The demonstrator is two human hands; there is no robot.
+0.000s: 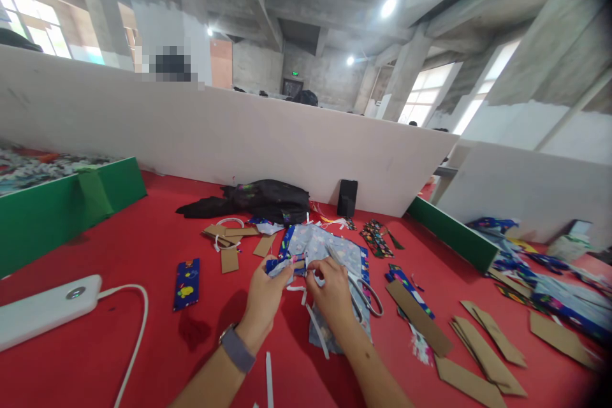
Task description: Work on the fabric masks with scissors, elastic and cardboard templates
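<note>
Between finger and thumb, my left hand (265,293) grips a small piece of dark blue printed fabric (275,266), gathered with its pale reverse side showing. A bit of brown cardboard (299,264) shows at its right end. My right hand (332,290) is closed in a pinch at that end; what sits between its fingertips is hidden. Grey-handled scissors (371,298) lie against the right side of this hand, partly covered by it. Under both lies a larger light blue fabric piece (351,248) with dark blue printed edges. White strips (318,331) lie just below the hands.
A dark blue printed strip (186,284) and a white power bank (52,309) with cable lie left. Cardboard pieces (488,354) are spread at right. Behind stand a phone (347,197), a black cloth bundle (268,197) and a white partition (268,134). Green dividers (454,233) flank the red table (157,344).
</note>
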